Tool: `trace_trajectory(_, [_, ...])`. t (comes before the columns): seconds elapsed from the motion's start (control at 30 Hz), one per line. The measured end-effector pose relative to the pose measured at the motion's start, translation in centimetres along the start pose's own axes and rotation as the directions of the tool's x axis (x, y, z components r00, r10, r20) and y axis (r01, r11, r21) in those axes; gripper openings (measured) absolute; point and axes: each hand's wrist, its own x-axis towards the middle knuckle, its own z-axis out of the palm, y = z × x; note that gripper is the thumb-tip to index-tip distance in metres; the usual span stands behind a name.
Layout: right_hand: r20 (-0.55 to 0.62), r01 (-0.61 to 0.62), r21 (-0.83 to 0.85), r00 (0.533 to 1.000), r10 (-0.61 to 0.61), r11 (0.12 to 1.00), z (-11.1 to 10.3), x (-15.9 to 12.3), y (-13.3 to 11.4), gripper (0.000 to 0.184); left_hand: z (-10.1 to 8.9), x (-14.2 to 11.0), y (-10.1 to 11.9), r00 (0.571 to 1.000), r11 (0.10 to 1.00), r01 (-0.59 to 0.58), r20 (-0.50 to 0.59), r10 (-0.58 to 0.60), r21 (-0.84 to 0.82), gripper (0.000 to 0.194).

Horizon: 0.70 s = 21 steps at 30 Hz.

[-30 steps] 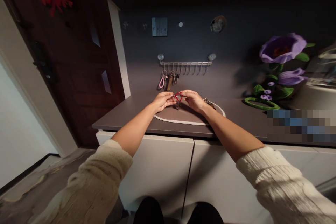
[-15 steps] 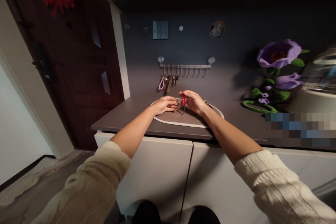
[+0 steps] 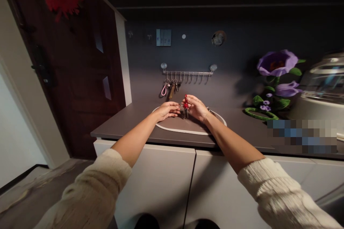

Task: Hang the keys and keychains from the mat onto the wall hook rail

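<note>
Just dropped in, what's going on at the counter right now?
A person stands at a grey countertop. The right hand pinches a red key strap with keys hanging below it, above an oval tray. The left hand hovers beside it, fingers extended, apparently holding nothing. More keys hang on the hook rail behind.

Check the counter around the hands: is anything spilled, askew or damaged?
Nothing stands out. The right hand holds a red-looped key set over the oval tray; the left hand rests beside it. Other keys hang from the hook rail.
</note>
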Motion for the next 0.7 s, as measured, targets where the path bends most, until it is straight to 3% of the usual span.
trace_trajectory(0.27, [-0.039,-0.022,0.072,0.999,0.025,0.997,-0.1,-0.1,0.2,0.034,0.6,-0.3,0.1,0.998,0.998,-0.034,-0.053,0.036,0.050,0.017])
trace_trajectory(0.47, [-0.099,0.005,0.069,0.995,0.001,0.998,-0.5,0.3,0.5,0.036,0.8,0.4,-0.5,0.975,0.972,-0.138,-0.148,0.167,0.189,0.013])
trace_trajectory(0.6, [-0.147,0.022,0.028,0.989,-0.018,0.999,-0.8,0.7,0.3,0.033,0.8,0.8,-1.1,0.921,0.886,-0.208,-0.223,0.320,0.414,0.010])
trace_trajectory(0.7, [-0.176,0.040,-0.003,0.984,-0.040,0.999,-0.8,1.4,-0.1,0.032,0.9,0.9,-1.2,0.844,0.735,-0.237,-0.240,0.480,0.635,0.018])
